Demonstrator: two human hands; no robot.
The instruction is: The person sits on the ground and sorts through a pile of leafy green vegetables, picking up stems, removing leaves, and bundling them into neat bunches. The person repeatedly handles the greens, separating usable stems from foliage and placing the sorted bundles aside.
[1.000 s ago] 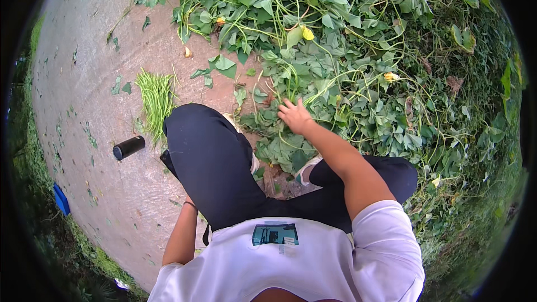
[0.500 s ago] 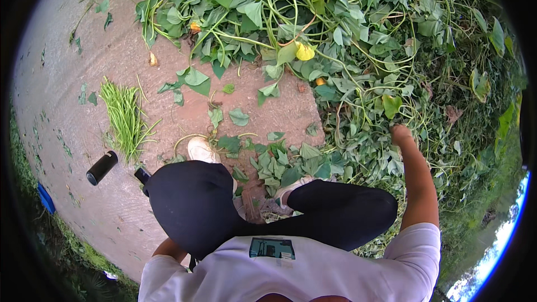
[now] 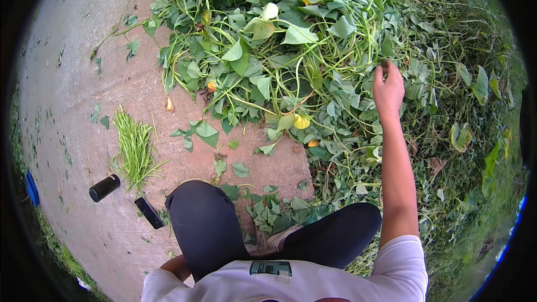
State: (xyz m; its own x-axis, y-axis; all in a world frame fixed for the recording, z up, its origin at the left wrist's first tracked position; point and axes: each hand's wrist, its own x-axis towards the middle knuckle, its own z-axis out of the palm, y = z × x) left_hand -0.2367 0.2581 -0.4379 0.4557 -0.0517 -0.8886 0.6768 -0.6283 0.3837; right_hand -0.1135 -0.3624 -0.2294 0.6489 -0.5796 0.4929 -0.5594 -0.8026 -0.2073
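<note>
My right hand [image 3: 389, 94] reaches out to the right part of a large heap of green leafy vines [image 3: 302, 61]. Its thumb and fingers are a little apart and curve toward the stems, just below a hanging green leaf [image 3: 386, 49]. Nothing plainly sits between them, though the fingertips are partly lost against the foliage. My left hand is hidden; only a bit of the left forearm [image 3: 178, 267] shows beside my left knee. A bundle of trimmed green stems [image 3: 134, 148] lies on the concrete to the left.
A black cylinder [image 3: 104, 188] and a dark phone [image 3: 149, 212] lie on the concrete left of my knee. Plucked leaves [image 3: 279, 212] are piled before my legs. More vines [image 3: 458, 106] spread along the right. A blue object [image 3: 32, 189] stands at the far left edge.
My right hand has moved forward and slightly left, from the lower greenery to the heap. The view has shifted forward, and the phone, partly hidden before, now shows whole.
</note>
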